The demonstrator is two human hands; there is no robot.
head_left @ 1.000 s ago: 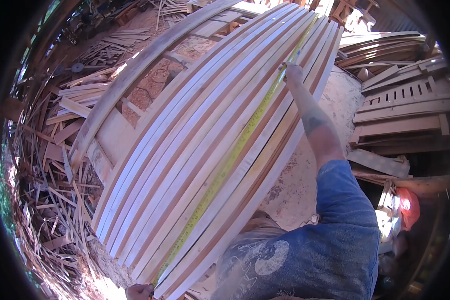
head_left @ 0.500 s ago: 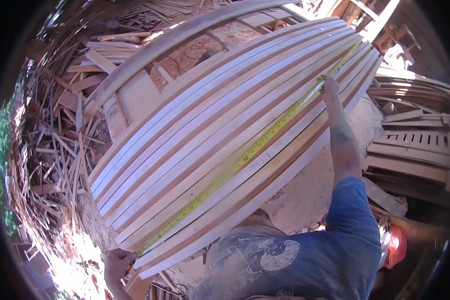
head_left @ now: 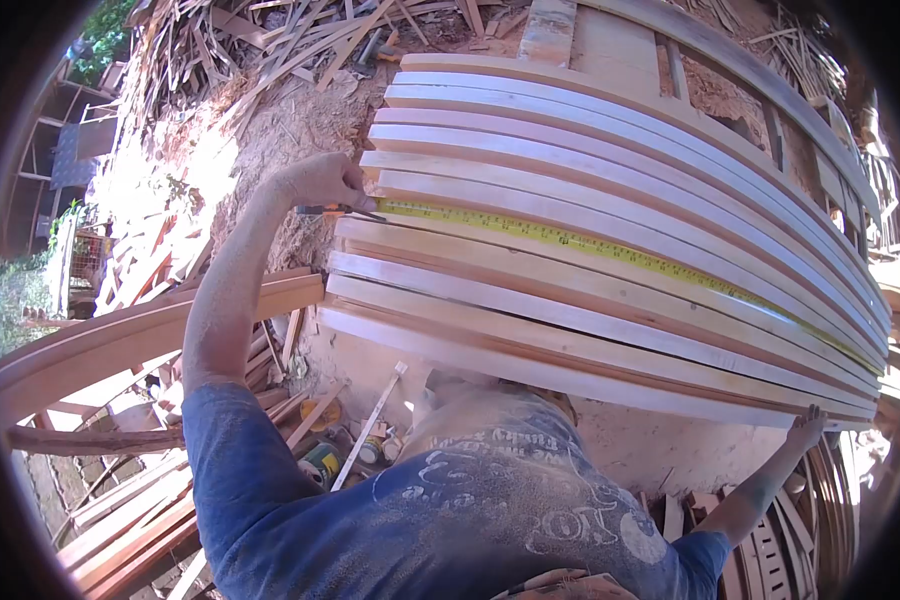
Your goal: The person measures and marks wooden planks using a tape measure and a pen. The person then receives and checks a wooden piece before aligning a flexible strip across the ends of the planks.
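Curved wooden slats [head_left: 530,150] lie side by side, and a yellow tape measure [head_left: 560,238] stretches along them. My left hand [head_left: 330,183] is closed at the tape's near end, at the slats' left ends, with its fingers pinched. A thin dark pointed tool [head_left: 335,210] shows just under that hand; whether the fingers hold it is unclear. Far to the right, my right hand [head_left: 808,425] is at the lower edge of the slats, below the tape. Its fingers are small and their grip cannot be made out.
Behind the slats is a curved wooden frame [head_left: 710,40]. Scrap wood [head_left: 270,40] is heaped at the upper left. A curved beam [head_left: 150,335] juts in from the left, under my left arm. A hammer [head_left: 375,50] lies on the ground, and a pale strip [head_left: 370,425] stands near my body.
The view has swung left, so the slats now run across it. My left hand has come fully into sight at the tape's end. My right hand has come off the tape to the slats' near edge.
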